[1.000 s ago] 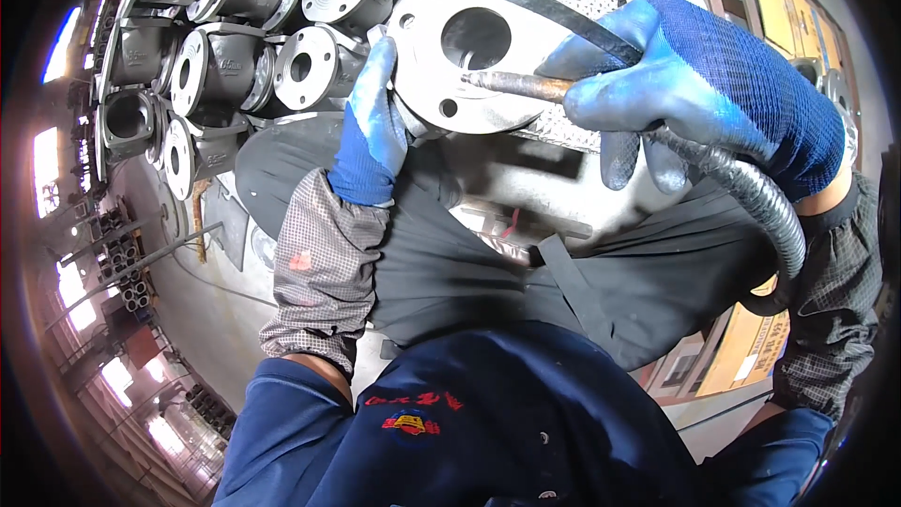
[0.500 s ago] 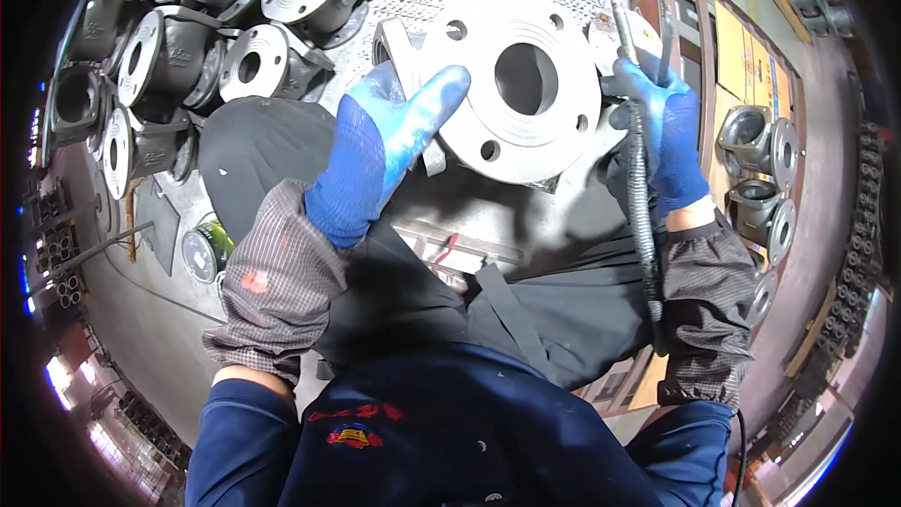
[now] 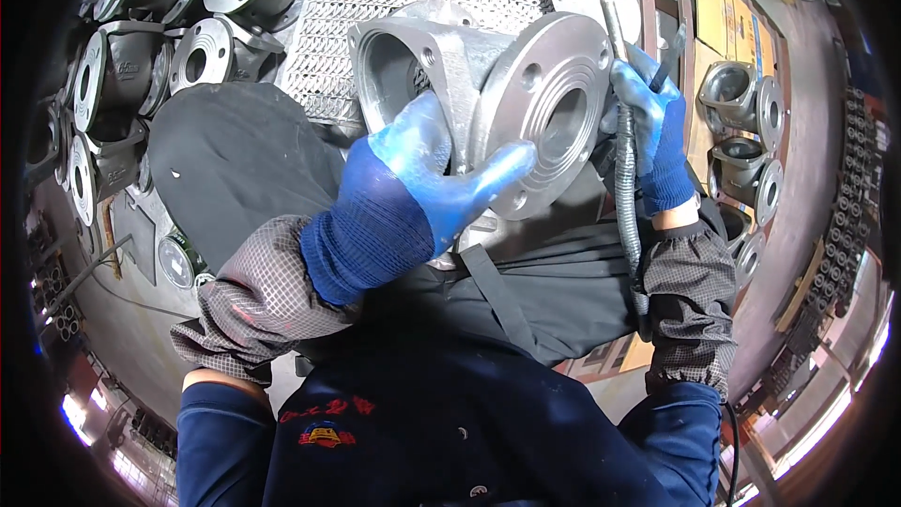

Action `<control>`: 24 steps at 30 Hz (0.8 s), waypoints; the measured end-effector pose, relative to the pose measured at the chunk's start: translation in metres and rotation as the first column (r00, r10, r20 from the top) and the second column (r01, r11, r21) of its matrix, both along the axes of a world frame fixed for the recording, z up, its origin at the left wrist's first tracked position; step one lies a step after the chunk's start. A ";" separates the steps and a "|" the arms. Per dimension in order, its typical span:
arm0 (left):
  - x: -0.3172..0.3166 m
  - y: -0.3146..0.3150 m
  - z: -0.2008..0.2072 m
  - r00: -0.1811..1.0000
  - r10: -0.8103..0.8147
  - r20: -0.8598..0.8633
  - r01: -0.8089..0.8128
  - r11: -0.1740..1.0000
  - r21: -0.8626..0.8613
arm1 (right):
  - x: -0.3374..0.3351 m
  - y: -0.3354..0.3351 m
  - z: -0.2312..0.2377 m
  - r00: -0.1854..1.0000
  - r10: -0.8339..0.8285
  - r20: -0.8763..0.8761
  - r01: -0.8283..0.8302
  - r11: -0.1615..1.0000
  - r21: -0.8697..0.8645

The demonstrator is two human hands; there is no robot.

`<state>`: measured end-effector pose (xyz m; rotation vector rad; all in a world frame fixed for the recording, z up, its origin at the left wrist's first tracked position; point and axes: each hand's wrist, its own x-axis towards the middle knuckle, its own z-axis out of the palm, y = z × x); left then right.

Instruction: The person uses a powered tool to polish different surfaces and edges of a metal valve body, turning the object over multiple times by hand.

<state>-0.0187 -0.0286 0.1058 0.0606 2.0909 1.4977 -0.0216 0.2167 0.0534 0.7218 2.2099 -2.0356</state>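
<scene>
In front of me a grey cast-metal valve body stands tilted, its round flange with a stepped bore facing right and its square-edged opening facing left. My left hand, in a blue glove, grips it from below, with the thumb stretched along the round flange and the other fingers toward the square opening. My gloved right hand is closed at the flange's right edge. A tool with a thin rod and a ribbed flexible hose runs along it; part of the grip is hidden. A dark flat piece sticks up beside this hand.
Several similar flanged castings are heaped at the far left. A textured metal mesh sheet lies beyond the valve body. More castings stand at right beside cardboard. A round tin is by my left leg.
The valve body has turned, so its flange now faces right and its square opening shows. My left hand has shifted right and toward me; the right hand keeps its hold beside it.
</scene>
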 end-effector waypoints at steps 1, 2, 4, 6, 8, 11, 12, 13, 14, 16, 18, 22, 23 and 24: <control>0.002 0.001 0.001 0.999 -0.010 0.046 0.010 1.000 -0.017 | 0.002 0.001 0.000 1.000 0.019 -0.002 -0.019 0.999 0.042; 0.009 0.002 -0.011 0.967 -0.036 -0.253 0.028 0.999 -0.035 | 0.004 0.001 0.001 0.999 0.039 -0.002 -0.038 0.996 0.084; 0.010 0.006 -0.015 0.950 0.005 -0.311 0.002 1.000 0.025 | 0.005 0.003 -0.006 0.997 0.073 -0.020 -0.071 0.994 0.088; 0.008 0.013 -0.019 0.952 0.071 -0.297 -0.037 0.992 0.117 | 0.000 0.004 -0.009 0.999 0.050 -0.015 -0.048 0.994 0.103; -0.006 0.019 -0.020 0.969 0.092 -0.230 -0.063 0.990 0.130 | -0.011 0.011 -0.017 1.000 -0.002 0.000 0.002 0.997 0.078; -0.039 0.026 -0.015 0.973 0.030 -0.228 -0.030 1.000 0.003 | -0.029 0.019 -0.025 0.995 -0.072 -0.064 0.078 0.992 0.102; -0.054 0.032 -0.014 0.974 0.067 -0.215 -0.055 0.997 0.063 | -0.034 0.020 -0.023 0.993 -0.079 -0.091 0.092 0.985 0.147; -0.070 0.030 -0.013 0.972 0.055 -0.227 -0.035 0.995 0.090 | -0.046 0.019 -0.029 0.980 -0.075 -0.187 0.111 0.975 0.190; -0.088 0.026 -0.012 0.970 0.041 -0.238 -0.014 0.993 0.117 | -0.052 0.022 -0.030 0.984 -0.120 -0.129 0.137 0.980 0.141; -0.120 0.030 -0.020 0.963 0.043 -0.266 -0.030 0.998 0.052 | -0.063 0.014 -0.023 0.977 -0.191 -0.096 0.192 0.981 0.003; -0.138 0.032 -0.022 0.881 -0.045 -0.471 -0.069 0.973 -0.221 | -0.072 0.011 -0.015 0.980 -0.179 -0.092 0.183 0.983 0.032; -0.174 0.014 -0.054 0.930 0.094 -0.355 -0.080 0.995 0.052 | -0.088 -0.003 -0.006 0.991 -0.115 -0.073 0.124 0.983 0.134; -0.187 0.007 -0.063 0.948 0.133 -0.290 -0.149 0.988 -0.035 | -0.094 -0.008 -0.007 0.991 -0.083 -0.105 0.101 0.977 0.190; -0.190 0.000 -0.072 0.954 0.169 -0.248 -0.133 0.979 0.154 | -0.097 -0.015 -0.002 0.987 -0.103 -0.119 0.118 0.985 0.127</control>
